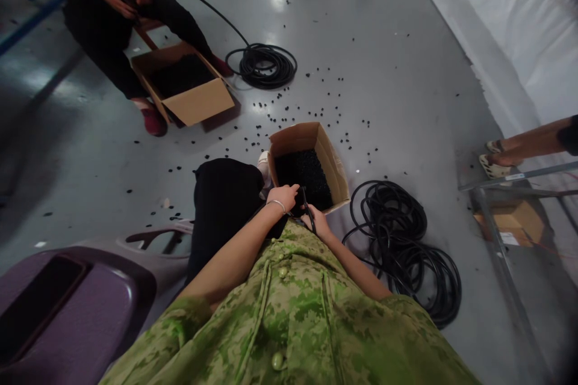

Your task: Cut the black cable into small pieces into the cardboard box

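Note:
Over the near edge of an open cardboard box both of my hands are close together. A thin black hose runs between them. My right hand is closed around the hose. Wearing a bracelet, my left hand has its fingers pressed together at the hose's upper end; what exactly they pinch is too small to tell. Many small black pieces fill the box. To the right of the box, tangled coils of black hose lie on the floor.
A seated person at the upper left has an open box and a coiled hose. Small black bits dot the floor. A purple stool bears a dark phone. On the right are a metal frame and another person's feet.

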`<state>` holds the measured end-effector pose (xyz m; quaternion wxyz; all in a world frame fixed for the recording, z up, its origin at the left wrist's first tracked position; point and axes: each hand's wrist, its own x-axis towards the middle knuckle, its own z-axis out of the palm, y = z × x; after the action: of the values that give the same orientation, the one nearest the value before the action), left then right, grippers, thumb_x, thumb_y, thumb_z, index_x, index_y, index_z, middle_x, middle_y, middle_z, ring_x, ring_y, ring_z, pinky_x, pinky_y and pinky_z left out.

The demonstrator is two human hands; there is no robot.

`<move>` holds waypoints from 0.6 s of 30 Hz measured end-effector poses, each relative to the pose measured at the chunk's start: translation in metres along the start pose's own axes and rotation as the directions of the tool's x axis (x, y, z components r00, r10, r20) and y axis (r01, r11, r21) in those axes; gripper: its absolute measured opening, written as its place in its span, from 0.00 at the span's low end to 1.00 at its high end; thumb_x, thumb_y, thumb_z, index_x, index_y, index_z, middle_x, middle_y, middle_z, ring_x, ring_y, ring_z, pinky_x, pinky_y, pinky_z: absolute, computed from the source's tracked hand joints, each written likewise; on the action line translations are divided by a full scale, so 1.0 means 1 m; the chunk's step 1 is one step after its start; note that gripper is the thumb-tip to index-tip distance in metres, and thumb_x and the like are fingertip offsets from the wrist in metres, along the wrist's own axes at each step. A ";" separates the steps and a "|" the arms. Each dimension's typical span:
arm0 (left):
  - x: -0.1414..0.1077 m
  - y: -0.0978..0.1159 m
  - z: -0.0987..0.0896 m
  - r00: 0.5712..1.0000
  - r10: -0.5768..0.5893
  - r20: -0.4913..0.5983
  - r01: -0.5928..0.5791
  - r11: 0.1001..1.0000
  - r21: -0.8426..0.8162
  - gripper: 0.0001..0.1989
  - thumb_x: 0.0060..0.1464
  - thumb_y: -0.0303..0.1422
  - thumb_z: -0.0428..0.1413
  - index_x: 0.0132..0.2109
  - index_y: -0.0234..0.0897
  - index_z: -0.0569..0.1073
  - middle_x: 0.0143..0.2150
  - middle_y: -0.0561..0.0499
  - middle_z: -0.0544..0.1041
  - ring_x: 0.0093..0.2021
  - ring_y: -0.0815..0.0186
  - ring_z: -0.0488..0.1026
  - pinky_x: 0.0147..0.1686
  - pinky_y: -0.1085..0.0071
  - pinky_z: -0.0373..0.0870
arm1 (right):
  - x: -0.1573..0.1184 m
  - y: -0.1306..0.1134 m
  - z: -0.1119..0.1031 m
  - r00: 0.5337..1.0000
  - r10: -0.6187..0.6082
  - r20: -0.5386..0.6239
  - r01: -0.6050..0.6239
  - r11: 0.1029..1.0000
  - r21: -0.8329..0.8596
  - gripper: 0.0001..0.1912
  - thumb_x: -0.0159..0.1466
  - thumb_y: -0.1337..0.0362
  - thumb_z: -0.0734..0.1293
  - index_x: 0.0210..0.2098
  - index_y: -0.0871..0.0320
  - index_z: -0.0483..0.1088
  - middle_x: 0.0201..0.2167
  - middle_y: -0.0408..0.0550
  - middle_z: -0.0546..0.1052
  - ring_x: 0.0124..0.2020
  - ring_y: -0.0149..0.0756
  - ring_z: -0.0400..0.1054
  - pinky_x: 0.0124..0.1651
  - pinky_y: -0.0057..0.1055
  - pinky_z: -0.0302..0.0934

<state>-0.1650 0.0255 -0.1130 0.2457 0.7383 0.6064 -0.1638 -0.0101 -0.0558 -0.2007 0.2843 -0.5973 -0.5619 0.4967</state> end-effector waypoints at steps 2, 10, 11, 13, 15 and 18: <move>0.000 0.000 0.000 1.000 0.000 0.006 0.000 1.000 0.000 0.21 0.67 0.34 0.41 0.62 0.45 0.67 0.53 0.39 0.77 0.48 0.54 0.78 0.44 0.62 0.72 | 0.000 0.001 0.000 1.000 0.001 -0.002 -0.001 1.000 -0.004 0.16 0.57 0.62 0.64 0.44 0.56 0.74 0.36 0.44 0.79 0.36 0.35 0.71 0.40 0.26 0.62; -0.001 0.000 -0.001 1.000 0.022 0.011 -0.022 1.000 0.010 0.20 0.66 0.33 0.42 0.61 0.44 0.67 0.52 0.39 0.77 0.48 0.54 0.78 0.44 0.62 0.72 | 0.001 0.003 0.001 1.000 0.018 -0.013 -0.019 0.999 -0.045 0.18 0.56 0.63 0.64 0.46 0.56 0.74 0.34 0.43 0.79 0.34 0.35 0.71 0.38 0.26 0.62; -0.001 0.001 -0.001 1.000 0.022 0.008 -0.022 1.000 0.011 0.20 0.66 0.33 0.43 0.61 0.44 0.67 0.51 0.39 0.77 0.48 0.54 0.78 0.44 0.62 0.72 | 0.001 0.003 0.001 1.000 0.018 -0.009 -0.018 0.999 -0.049 0.18 0.56 0.63 0.64 0.46 0.56 0.74 0.33 0.43 0.79 0.33 0.35 0.71 0.38 0.26 0.62; -0.002 0.001 0.000 1.000 0.021 0.005 -0.021 1.000 0.014 0.20 0.66 0.34 0.42 0.61 0.44 0.67 0.51 0.39 0.77 0.48 0.54 0.78 0.44 0.62 0.72 | 0.001 0.002 0.001 1.000 0.011 -0.006 -0.011 0.999 -0.053 0.18 0.56 0.63 0.63 0.45 0.56 0.75 0.33 0.43 0.79 0.33 0.35 0.71 0.38 0.27 0.62; -0.002 0.001 0.000 1.000 0.017 0.007 -0.017 1.000 0.014 0.20 0.66 0.34 0.42 0.61 0.44 0.67 0.52 0.39 0.77 0.48 0.55 0.78 0.44 0.62 0.72 | 0.002 0.003 0.002 1.000 0.005 -0.012 -0.006 0.998 -0.057 0.17 0.56 0.64 0.63 0.44 0.56 0.75 0.34 0.43 0.79 0.34 0.34 0.71 0.39 0.27 0.62; -0.001 0.001 -0.001 1.000 0.008 0.012 -0.009 1.000 0.010 0.19 0.67 0.34 0.41 0.60 0.43 0.68 0.53 0.38 0.77 0.48 0.55 0.78 0.44 0.62 0.72 | 0.003 0.004 0.003 1.000 0.002 -0.020 -0.003 0.997 -0.075 0.17 0.55 0.66 0.62 0.43 0.55 0.75 0.33 0.43 0.79 0.34 0.34 0.70 0.40 0.25 0.62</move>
<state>-0.1640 0.0249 -0.1115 0.2464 0.7411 0.6008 -0.1704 -0.0119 -0.0543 -0.2065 0.2667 -0.6133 -0.5765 0.4695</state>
